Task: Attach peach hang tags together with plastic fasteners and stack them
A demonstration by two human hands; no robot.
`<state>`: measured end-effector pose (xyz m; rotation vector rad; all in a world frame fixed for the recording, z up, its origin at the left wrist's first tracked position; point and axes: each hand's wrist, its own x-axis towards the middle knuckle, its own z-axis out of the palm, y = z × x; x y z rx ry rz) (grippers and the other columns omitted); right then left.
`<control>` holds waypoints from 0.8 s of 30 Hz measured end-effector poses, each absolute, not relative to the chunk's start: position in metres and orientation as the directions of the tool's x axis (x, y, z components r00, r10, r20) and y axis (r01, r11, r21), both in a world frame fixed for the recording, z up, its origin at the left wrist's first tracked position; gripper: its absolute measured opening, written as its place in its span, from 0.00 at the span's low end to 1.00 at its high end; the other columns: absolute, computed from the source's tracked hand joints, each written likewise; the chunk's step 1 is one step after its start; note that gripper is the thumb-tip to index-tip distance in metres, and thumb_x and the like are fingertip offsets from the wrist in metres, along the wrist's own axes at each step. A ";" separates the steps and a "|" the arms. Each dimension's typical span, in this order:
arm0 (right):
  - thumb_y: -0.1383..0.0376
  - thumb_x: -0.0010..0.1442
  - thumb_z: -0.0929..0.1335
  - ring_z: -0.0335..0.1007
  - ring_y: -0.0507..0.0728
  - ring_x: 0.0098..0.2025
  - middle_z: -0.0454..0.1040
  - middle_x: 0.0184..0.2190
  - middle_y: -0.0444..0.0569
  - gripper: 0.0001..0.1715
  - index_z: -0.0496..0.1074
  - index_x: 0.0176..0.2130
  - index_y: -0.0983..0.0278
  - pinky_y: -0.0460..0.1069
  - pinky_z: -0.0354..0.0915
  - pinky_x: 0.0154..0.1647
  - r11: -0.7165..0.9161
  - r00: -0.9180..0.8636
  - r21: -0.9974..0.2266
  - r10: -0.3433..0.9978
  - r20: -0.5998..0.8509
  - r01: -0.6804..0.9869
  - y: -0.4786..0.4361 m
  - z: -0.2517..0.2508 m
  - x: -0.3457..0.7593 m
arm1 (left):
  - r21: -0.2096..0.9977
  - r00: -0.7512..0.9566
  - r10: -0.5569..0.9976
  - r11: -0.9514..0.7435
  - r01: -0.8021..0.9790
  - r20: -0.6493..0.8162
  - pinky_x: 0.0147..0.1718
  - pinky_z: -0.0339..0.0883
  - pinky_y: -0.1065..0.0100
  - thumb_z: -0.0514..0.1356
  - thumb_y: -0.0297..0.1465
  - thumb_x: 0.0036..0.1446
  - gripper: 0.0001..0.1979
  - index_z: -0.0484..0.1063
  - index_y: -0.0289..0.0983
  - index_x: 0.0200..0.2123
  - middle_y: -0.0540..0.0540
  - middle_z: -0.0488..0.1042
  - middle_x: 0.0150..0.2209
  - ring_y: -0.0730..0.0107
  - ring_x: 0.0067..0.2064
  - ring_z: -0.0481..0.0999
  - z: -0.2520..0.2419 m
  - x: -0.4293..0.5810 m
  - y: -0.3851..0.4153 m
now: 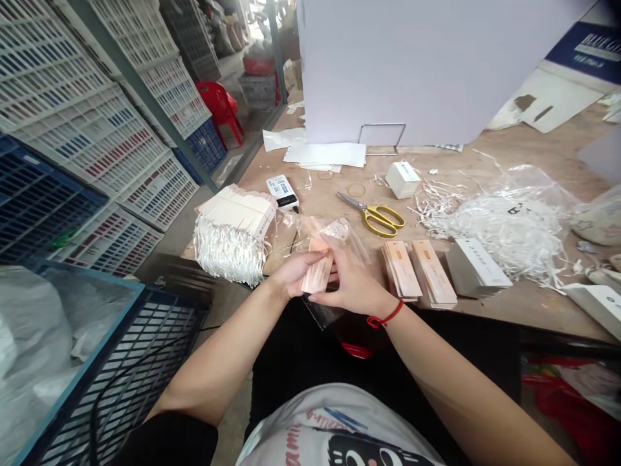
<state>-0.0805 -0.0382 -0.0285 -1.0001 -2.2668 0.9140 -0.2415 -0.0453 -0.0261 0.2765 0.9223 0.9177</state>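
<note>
Close to the table's front edge, my left hand (292,273) is closed round a stack of orange-and-white cards (317,273). My right hand (350,275) grips the same stack from the right. A clear plastic bag (339,230) lies just behind and under the hands. To the left sits a big bundle of cards with white strings (233,233). Right of my hands stand two orange card stacks (402,268) (434,272) and a white card stack (478,265). Yellow-handled scissors (381,219) rest behind them.
Behind the hands are a small white device (283,193), a white card block (402,179) and paper sheets (325,155). Loose white strings in plastic (509,220) spread at right. A large white panel (412,71) stands at the back. Crates (92,129) and a blue bin (145,336) are at left.
</note>
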 end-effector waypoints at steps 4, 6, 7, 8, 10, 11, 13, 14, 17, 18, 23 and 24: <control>0.56 0.42 0.80 0.52 0.70 0.70 0.56 0.67 0.59 0.71 0.43 0.72 0.58 0.69 0.54 0.67 0.495 -0.625 -0.749 0.768 0.139 0.441 -0.035 -0.033 -0.086 | 0.604 0.227 0.806 0.568 -0.559 -0.547 0.36 0.79 0.60 0.55 0.27 0.67 0.10 0.74 0.29 0.39 0.40 0.79 0.29 0.62 0.30 0.81 -0.023 -0.240 -0.048; 0.56 0.41 0.81 0.50 0.72 0.70 0.55 0.67 0.59 0.73 0.42 0.72 0.58 0.70 0.53 0.67 0.492 -0.631 -0.747 0.766 0.127 0.446 -0.034 -0.035 -0.086 | 0.614 0.229 0.804 0.573 -0.542 -0.549 0.31 0.78 0.62 0.55 0.28 0.67 0.10 0.74 0.29 0.37 0.40 0.79 0.28 0.63 0.27 0.80 -0.023 -0.241 -0.050; 0.56 0.41 0.81 0.49 0.72 0.70 0.55 0.68 0.59 0.74 0.41 0.72 0.58 0.71 0.53 0.67 0.495 -0.638 -0.744 0.760 0.121 0.448 -0.033 -0.036 -0.086 | 0.622 0.224 0.804 0.575 -0.531 -0.551 0.28 0.77 0.64 0.55 0.28 0.67 0.10 0.74 0.29 0.36 0.41 0.78 0.27 0.64 0.26 0.80 -0.023 -0.241 -0.050; 0.56 0.41 0.81 0.48 0.72 0.70 0.54 0.68 0.59 0.74 0.41 0.72 0.57 0.71 0.53 0.67 0.500 -0.646 -0.743 0.754 0.121 0.445 -0.033 -0.037 -0.086 | 0.629 0.214 0.806 0.572 -0.527 -0.552 0.27 0.76 0.65 0.56 0.28 0.67 0.10 0.74 0.29 0.35 0.42 0.77 0.26 0.65 0.24 0.79 -0.023 -0.241 -0.051; 0.57 0.41 0.81 0.50 0.72 0.70 0.54 0.68 0.59 0.72 0.43 0.72 0.58 0.70 0.54 0.67 0.510 -0.647 -0.747 0.749 0.141 0.427 -0.033 -0.037 -0.085 | 0.637 0.190 0.817 0.550 -0.540 -0.544 0.27 0.76 0.66 0.55 0.28 0.68 0.11 0.74 0.30 0.35 0.43 0.77 0.25 0.65 0.24 0.79 -0.023 -0.241 -0.051; 0.57 0.41 0.80 0.51 0.71 0.69 0.54 0.68 0.59 0.71 0.43 0.72 0.59 0.69 0.55 0.67 0.512 -0.642 -0.755 0.750 0.160 0.410 -0.032 -0.037 -0.084 | 0.634 0.187 0.822 0.540 -0.554 -0.538 0.28 0.77 0.64 0.54 0.29 0.68 0.11 0.74 0.30 0.36 0.42 0.78 0.27 0.64 0.26 0.80 -0.024 -0.241 -0.051; 0.57 0.42 0.80 0.51 0.71 0.69 0.54 0.67 0.59 0.69 0.45 0.71 0.59 0.67 0.60 0.65 0.504 -0.629 -0.780 0.754 0.189 0.370 -0.032 -0.036 -0.083 | 0.615 0.199 0.821 0.540 -0.575 -0.535 0.32 0.79 0.60 0.52 0.30 0.70 0.13 0.75 0.30 0.40 0.39 0.80 0.31 0.60 0.30 0.82 -0.024 -0.241 -0.051; 0.56 0.43 0.80 0.51 0.70 0.69 0.53 0.67 0.59 0.68 0.46 0.71 0.58 0.66 0.63 0.63 0.492 -0.628 -0.794 0.756 0.186 0.356 -0.032 -0.036 -0.082 | 0.606 0.206 0.817 0.545 -0.579 -0.538 0.35 0.79 0.58 0.52 0.31 0.70 0.14 0.75 0.29 0.41 0.37 0.81 0.33 0.59 0.32 0.82 -0.024 -0.241 -0.052; 0.56 0.44 0.80 0.56 0.69 0.67 0.49 0.67 0.58 0.60 0.53 0.68 0.54 0.63 0.71 0.57 0.426 -0.630 -0.835 0.766 0.128 0.348 -0.032 -0.036 -0.080 | 0.607 0.207 0.808 0.559 -0.564 -0.552 0.40 0.79 0.55 0.53 0.33 0.70 0.16 0.75 0.27 0.46 0.34 0.81 0.37 0.56 0.36 0.83 -0.024 -0.241 -0.054; 0.56 0.44 0.80 0.60 0.68 0.65 0.47 0.67 0.57 0.58 0.56 0.67 0.54 0.62 0.72 0.55 0.394 -0.626 -0.853 0.772 0.105 0.342 -0.033 -0.037 -0.080 | 0.610 0.207 0.805 0.564 -0.556 -0.556 0.40 0.79 0.56 0.52 0.34 0.70 0.16 0.75 0.27 0.47 0.33 0.81 0.38 0.56 0.37 0.84 -0.024 -0.241 -0.055; 0.55 0.44 0.80 0.66 0.65 0.61 0.39 0.70 0.59 0.58 0.54 0.66 0.55 0.61 0.75 0.52 0.300 -0.632 -0.925 0.770 0.089 0.234 -0.032 -0.044 -0.082 | 0.615 0.240 0.797 0.586 -0.527 -0.554 0.43 0.79 0.60 0.56 0.30 0.69 0.13 0.73 0.28 0.51 0.34 0.81 0.40 0.59 0.39 0.84 -0.022 -0.240 -0.059; 0.56 0.43 0.80 0.63 0.67 0.64 0.41 0.70 0.59 0.60 0.53 0.67 0.56 0.62 0.74 0.54 0.321 -0.638 -0.924 0.761 0.120 0.209 -0.031 -0.046 -0.082 | 0.618 0.247 0.798 0.587 -0.523 -0.550 0.44 0.79 0.60 0.58 0.29 0.67 0.13 0.73 0.29 0.51 0.34 0.81 0.41 0.60 0.38 0.84 -0.022 -0.240 -0.059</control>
